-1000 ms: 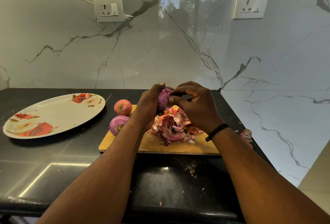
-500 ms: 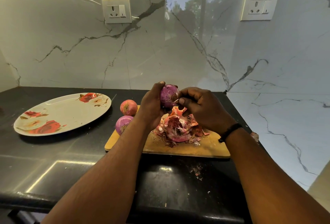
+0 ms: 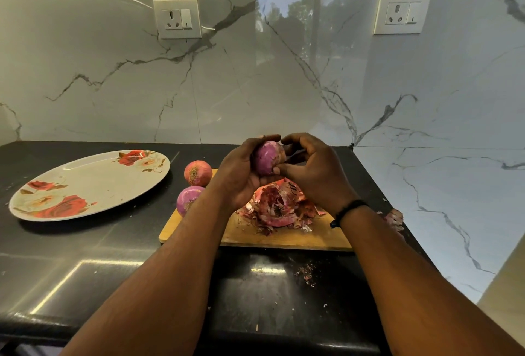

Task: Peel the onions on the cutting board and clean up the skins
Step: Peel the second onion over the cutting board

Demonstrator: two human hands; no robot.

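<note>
1. The onion [image 3: 268,158] is in the middle of the frame, held up above the cutting board [image 3: 284,235]. It looks purple and shiny, so most of its dry skin is off.
2. My left hand [image 3: 240,173] has a curled grip round the onion and cups it from the left side and from below.
3. My right hand [image 3: 311,169] is on the onion's right side. Its fingers are bent, and the thumb and a fingertip seem to pinch at a bit of skin near the bottom edge. I cannot see the bit itself well.
4. I think the onion is firm and a little heavy for its size. The bare part is smooth and could slip, so I should keep it deep in my palm.
5. The skin is thin, dry and tears fast. I should take it at a loose edge and pull slowly.
6. Just under my hands sits the pile of skins [image 3: 279,205] on the board.
7. To the left of my left arm are two more onions: a purple one [image 3: 187,199] on the board's left end and a reddish one [image 3: 198,173] behind it.
8. A flowered plate [image 3: 85,185] rests on the dark surface [image 3: 85,256] at the left of the frame.
9. Small skin crumbs [image 3: 306,273] lie on the surface in front of the board.
</note>
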